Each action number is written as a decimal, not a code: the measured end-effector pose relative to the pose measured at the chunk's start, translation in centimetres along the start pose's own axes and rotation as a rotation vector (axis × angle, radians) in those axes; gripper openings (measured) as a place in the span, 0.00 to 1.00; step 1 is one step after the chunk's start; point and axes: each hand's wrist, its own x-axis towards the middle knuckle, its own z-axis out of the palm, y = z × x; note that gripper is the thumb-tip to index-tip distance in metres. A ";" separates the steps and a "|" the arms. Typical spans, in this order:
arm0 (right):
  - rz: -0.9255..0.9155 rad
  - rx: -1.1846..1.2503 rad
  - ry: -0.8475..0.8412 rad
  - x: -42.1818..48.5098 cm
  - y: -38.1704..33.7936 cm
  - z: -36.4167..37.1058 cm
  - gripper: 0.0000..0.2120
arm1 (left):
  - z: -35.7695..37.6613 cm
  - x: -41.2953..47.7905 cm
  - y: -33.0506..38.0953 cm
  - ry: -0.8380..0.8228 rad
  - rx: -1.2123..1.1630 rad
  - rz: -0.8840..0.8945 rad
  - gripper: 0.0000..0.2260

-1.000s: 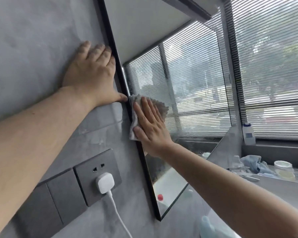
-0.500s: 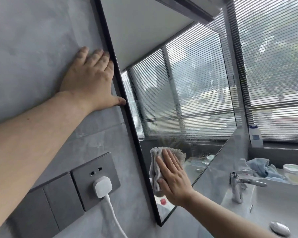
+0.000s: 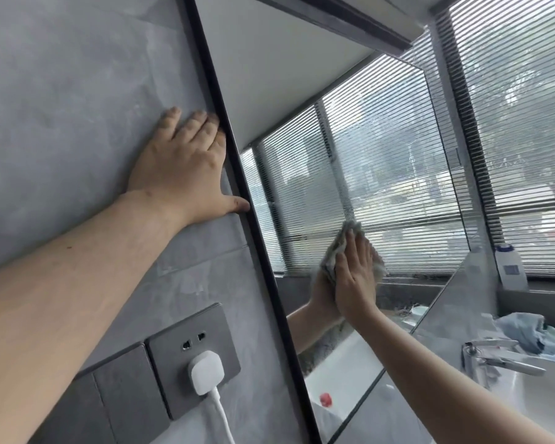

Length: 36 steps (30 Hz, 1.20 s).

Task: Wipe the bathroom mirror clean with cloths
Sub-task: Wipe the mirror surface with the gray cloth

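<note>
Both sets of fingers (image 3: 359, 251) lie straight: left hand (image 3: 180, 174) braces the wall (image 3: 77, 91), right hand (image 3: 354, 283) presses cloth (image 3: 337, 248) to mirror (image 3: 302, 91); overlap strokes evenly.

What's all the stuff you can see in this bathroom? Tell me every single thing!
mirror: 1, black frame, on the wall, centre
grey cloth: 1, grey, pressed on the mirror glass
wall: 1, grey, left of the mirror
socket: 1, grey, low on the wall
plug: 1, white, in the socket
switch plate: 1, grey, just left of the socket
blinds: 1 set, pale grey, right side
bottle: 1, white with blue cap, below the blinds
blue cloth: 1, light blue, crumpled behind the faucet
faucet: 1, chrome, lower right
sink: 1, white, under the faucet
left hand: 1, flat on the wall, thumb at the mirror's frame
right hand: 1, flat on the grey cloth
</note>
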 end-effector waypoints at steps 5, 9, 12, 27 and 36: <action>-0.479 0.140 -0.088 -1.6 -3.2 -0.2 0.28 | -0.1 0.0 -0.2 -0.010 0.026 0.009 0.56; -0.696 0.074 -0.133 -3.2 -0.6 -0.9 0.28 | 0.0 -0.1 -0.2 -0.019 0.049 0.012 0.56; -0.831 -0.009 -0.144 -4.3 1.3 -1.0 0.29 | -0.2 -0.1 -0.1 -0.035 0.048 0.016 0.55; -0.959 0.058 -0.053 12.2 -14.0 -3.4 0.29 | -0.2 -0.1 -0.1 -0.001 -0.052 -0.015 0.55; -0.997 -0.027 -0.061 11.6 -12.6 -3.5 0.30 | -0.2 -0.2 -0.1 -0.025 0.000 0.006 0.53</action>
